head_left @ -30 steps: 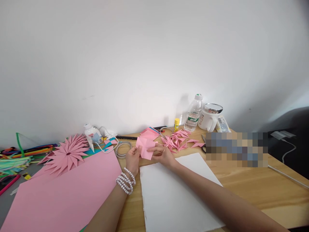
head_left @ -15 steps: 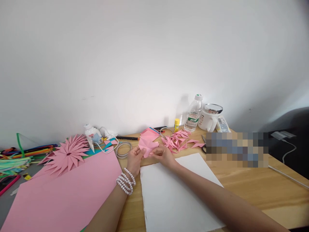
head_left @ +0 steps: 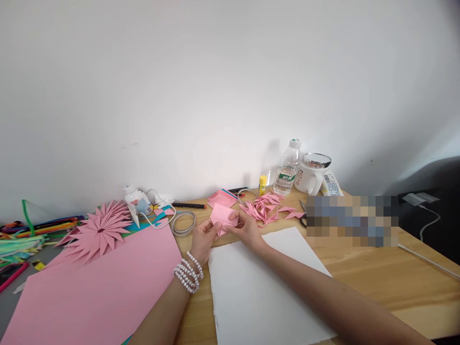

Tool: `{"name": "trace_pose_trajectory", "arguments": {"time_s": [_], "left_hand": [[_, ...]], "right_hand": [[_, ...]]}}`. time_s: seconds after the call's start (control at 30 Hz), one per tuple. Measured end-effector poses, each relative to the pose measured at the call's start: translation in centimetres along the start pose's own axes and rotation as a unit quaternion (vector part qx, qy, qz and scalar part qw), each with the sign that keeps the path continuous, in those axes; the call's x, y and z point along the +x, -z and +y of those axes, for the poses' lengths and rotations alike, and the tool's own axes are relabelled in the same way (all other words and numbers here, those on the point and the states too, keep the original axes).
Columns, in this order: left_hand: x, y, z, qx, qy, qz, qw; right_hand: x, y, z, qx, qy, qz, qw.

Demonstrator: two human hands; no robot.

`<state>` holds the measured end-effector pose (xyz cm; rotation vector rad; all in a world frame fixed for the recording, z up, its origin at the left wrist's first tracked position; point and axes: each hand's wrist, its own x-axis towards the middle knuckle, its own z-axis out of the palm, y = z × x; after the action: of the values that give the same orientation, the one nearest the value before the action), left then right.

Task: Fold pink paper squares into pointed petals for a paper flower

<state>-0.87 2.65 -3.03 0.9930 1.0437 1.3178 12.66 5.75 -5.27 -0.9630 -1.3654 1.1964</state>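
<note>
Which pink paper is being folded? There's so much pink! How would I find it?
Start at the big white sheet on the wooden table and look just past its far edge. There the left hand and right hand pinch a small pink square. It alone is lifted off the table.

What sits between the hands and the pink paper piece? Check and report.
Nothing visible. The left hand and right hand both already pinch the pink paper piece, lifted just above the wooden table.
</note>
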Motion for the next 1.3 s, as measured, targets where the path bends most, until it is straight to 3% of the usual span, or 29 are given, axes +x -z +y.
{"name": "trace_pose_trajectory", "arguments": {"time_s": [0.43, 1.03, 1.3], "left_hand": [[-0.05, 0.35, 0.09, -0.013, 0.056, -0.042, 0.997], [-0.25, -0.23, 0.32, -0.021, 0.072, -0.012, 0.997], [-0.23, -0.3, 0.35, 0.004, 0.08, -0.023, 0.997]], "right_hand": [[0.13, 0.14, -0.31, 0.056, -0.007, 0.005, 0.998], [-0.04, 0.1, -0.72, 0.062, -0.008, 0.001, 0.998], [0.04, 0.18, -0.65, 0.047, -0.01, 0.014, 0.999]]}}
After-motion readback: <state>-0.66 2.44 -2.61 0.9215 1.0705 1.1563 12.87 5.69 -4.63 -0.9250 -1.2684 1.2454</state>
